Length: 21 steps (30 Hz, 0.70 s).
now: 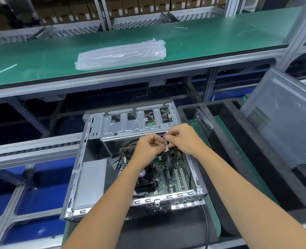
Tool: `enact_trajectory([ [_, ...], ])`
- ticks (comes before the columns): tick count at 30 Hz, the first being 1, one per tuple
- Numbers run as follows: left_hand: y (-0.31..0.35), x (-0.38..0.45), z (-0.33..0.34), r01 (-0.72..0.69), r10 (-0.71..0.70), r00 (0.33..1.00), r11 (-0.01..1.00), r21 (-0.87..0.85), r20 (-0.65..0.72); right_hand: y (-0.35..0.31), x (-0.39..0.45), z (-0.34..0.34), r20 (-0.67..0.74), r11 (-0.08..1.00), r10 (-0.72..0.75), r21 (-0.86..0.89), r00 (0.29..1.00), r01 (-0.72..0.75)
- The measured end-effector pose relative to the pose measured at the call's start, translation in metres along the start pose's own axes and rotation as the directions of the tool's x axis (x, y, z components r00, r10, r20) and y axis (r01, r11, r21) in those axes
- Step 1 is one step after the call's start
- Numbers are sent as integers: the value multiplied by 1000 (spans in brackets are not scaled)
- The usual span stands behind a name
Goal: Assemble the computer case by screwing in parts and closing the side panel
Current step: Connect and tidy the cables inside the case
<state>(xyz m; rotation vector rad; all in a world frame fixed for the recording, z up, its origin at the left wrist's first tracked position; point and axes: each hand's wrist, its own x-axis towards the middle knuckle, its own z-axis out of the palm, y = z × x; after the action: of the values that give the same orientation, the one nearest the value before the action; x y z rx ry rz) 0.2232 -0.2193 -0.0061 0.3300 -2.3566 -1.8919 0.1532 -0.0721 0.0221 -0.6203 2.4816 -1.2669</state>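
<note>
Computer case [87,177] lies open-side up on the dark foam pad at the near edge of the line, motherboard [168,175] and cooler fan [146,175] already fitted. Left hand [149,145] and right hand [182,139] meet over the board just below the drive cage [130,126], fingers of both curled, pinching a small white piece [165,145] on a black cable [169,162]; can't tell what exactly. Side panel [281,119] still off, leaning at right. Judging: early-to-mid, cabling in progress, screws and panel closing left.
</note>
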Motion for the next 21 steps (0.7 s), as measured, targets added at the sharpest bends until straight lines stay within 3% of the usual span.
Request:
enact_trajectory([
  [5,6,2,-6,86,-110,993,917,-390,-40,-6,-2,3,63,991,-77,-107,995,83],
  [10,5,5,-6,90,-143,989,794,-601,-40,-13,2,6,199,977,-50,-195,979,89],
  [18,5,6,-4,93,-138,990,712,-696,-9,-18,9,14,250,959,31,-281,968,42],
  [21,8,6,-7,71,-147,988,711,-699,-49,-18,9,14,192,970,15,-242,981,33],
])
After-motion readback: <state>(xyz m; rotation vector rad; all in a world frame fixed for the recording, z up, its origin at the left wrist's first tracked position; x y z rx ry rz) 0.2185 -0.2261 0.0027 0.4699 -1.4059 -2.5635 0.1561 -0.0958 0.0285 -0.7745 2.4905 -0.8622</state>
